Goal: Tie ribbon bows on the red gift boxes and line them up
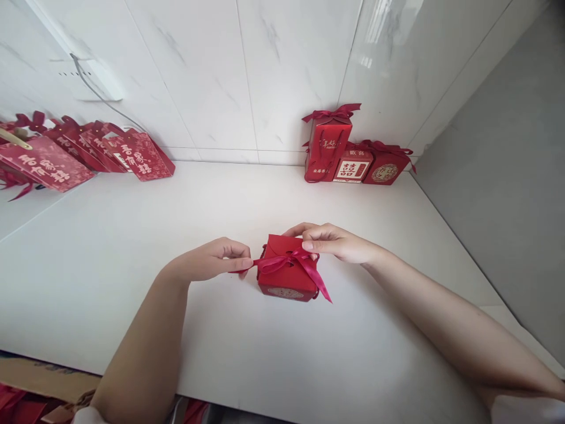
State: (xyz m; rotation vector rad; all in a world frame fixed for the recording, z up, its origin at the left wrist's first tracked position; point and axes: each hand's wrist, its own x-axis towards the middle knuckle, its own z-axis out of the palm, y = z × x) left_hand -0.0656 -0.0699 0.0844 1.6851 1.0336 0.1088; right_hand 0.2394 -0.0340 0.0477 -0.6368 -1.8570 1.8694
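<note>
Nearest, at lower left beyond the table's edge: brown carton (pixel 39 378), red stuff about it, partly out of frame. Next, on white table (pixel 229 347): red box (pixel 282 278), upright between both hands. Pinching left end of ribbon (pixel 319 282) between thumb and fingers with left hand (pixel 223 259). Bent around box's far right corner with right hand (pixel 335 242), thumb on top; cannot tell whether pinching ribbon, card or both. Possible faults: loosening or skewing bow by pulling too hard leftward; creasing or tipping box through uneven pressure at corner. Of ribbon: glossy, satin-like, probably slippery. Of box: smooth thin-looking card, flat top, curved flap edge, pale round emblem in front, cord at sides. Farther: at right, ribboned boxes (pixel 329 147); at left, slanted patterned packets (pixel 143 154). Behind: shiny marbled wall (pixel 198 65).
</note>
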